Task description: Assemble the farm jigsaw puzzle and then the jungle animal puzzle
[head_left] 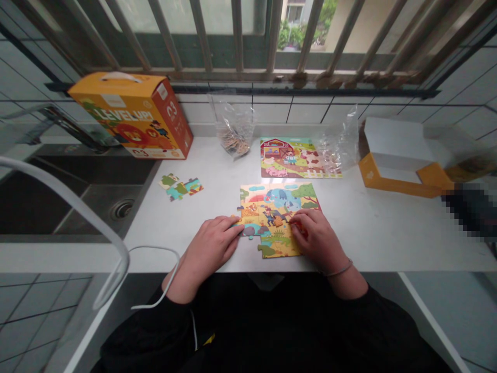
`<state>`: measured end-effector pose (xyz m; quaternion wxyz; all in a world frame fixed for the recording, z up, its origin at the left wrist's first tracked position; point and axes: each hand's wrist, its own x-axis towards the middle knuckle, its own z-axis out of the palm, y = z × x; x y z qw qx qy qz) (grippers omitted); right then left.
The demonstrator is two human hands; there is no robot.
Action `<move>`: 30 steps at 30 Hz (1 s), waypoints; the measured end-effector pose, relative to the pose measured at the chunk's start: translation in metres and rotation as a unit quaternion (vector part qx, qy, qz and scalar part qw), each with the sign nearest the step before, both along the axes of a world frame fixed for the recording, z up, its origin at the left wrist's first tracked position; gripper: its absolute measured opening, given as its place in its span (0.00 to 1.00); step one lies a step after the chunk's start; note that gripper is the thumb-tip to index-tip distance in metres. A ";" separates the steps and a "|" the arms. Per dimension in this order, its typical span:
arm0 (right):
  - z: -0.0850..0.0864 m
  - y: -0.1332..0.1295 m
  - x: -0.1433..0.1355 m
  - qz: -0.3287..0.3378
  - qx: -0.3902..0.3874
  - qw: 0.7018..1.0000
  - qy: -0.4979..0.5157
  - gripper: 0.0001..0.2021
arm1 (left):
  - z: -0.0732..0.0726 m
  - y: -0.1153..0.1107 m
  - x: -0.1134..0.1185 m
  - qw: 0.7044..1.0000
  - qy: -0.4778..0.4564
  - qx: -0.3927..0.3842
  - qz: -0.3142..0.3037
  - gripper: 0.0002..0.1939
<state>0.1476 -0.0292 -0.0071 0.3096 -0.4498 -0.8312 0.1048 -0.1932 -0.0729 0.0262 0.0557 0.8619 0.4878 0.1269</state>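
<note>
A partly joined animal puzzle (279,199) lies on the white counter in front of me, with gaps at its lower left. My left hand (217,241) touches its left edge, where a yellow puzzle piece (235,220) shows at the fingertips. Over the right side of the puzzle rests my right hand (316,238), its fingers bent together; whether they hold a piece is hidden. Several loose pieces (180,187) lie left of the puzzle, some touching one another. Behind it is a farm picture (287,158), partly covered by a clear plastic bag (337,147).
An orange box (135,116) stands at the back left, beside the sink (120,207). A bag of pieces (235,137) leans near the wall. An open box (399,160) sits at the back right. A white cable (112,243) crosses the left side.
</note>
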 end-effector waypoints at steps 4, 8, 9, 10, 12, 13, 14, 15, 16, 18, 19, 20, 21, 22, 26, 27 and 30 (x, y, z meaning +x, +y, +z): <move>0.001 0.000 -0.001 -0.002 0.000 1.000 0.004 0.06 | 0.003 0.001 0.007 1.000 0.006 0.001 0.011 0.12; 0.002 0.000 -0.001 -0.001 0.002 1.000 0.004 0.06 | 0.007 0.005 0.015 0.999 0.028 -0.003 0.027 0.09; 0.002 0.000 -0.001 0.000 0.001 1.000 0.003 0.06 | 0.008 0.006 0.016 0.999 0.034 -0.007 0.032 0.10; 0.001 0.000 -0.001 0.000 0.000 1.000 0.003 0.06 | 0.009 0.008 0.017 0.999 0.038 -0.012 0.035 0.10; 0.000 0.000 0.000 0.001 -0.001 1.000 0.004 0.06 | 0.010 0.012 0.017 0.999 0.034 -0.027 0.032 0.10; 0.000 0.000 0.000 0.000 -0.003 1.000 0.005 0.06 | 0.010 0.014 0.015 0.999 0.024 -0.033 0.026 0.10; 0.000 0.000 0.000 -0.001 -0.004 1.000 0.005 0.06 | 0.010 0.017 0.013 0.999 0.011 -0.036 0.018 0.10; 0.000 0.000 0.000 -0.003 -0.005 1.000 0.006 0.06 | 0.010 0.020 0.009 0.999 -0.003 -0.033 0.013 0.10; 0.000 -0.001 0.000 -0.003 -0.007 1.000 0.006 0.06 | 0.009 0.023 0.004 0.999 -0.016 -0.024 0.016 0.10; 0.001 -0.001 0.000 -0.003 -0.010 1.000 0.007 0.06 | 0.008 0.032 -0.010 0.998 -0.031 0.008 0.052 0.11; 0.001 -0.001 0.000 -0.003 -0.011 1.000 0.006 0.07 | 0.007 0.037 -0.018 0.996 -0.029 0.025 0.086 0.13; 0.001 -0.001 0.000 -0.002 -0.012 1.000 0.005 0.07 | 0.006 0.044 -0.027 0.991 -0.022 0.039 0.126 0.16; 0.002 -0.001 0.000 -0.001 -0.013 1.000 0.004 0.07 | 0.006 0.052 -0.036 0.985 -0.009 0.049 0.166 0.19; 0.002 -0.001 0.000 0.000 -0.014 1.000 0.004 0.07 | 0.005 0.060 -0.045 0.977 0.009 0.055 0.205 0.23; 0.002 0.000 0.002 0.003 -0.017 1.000 0.005 0.06 | 0.004 0.095 -0.079 0.953 0.067 0.045 0.293 0.31; 0.003 0.000 0.002 0.004 -0.018 1.000 0.004 0.06 | 0.004 0.103 -0.086 0.953 0.074 0.038 0.292 0.30; 0.004 -0.002 0.005 0.007 -0.025 1.000 -0.004 0.07 | 0.000 0.116 -0.100 0.959 0.056 0.006 0.277 0.28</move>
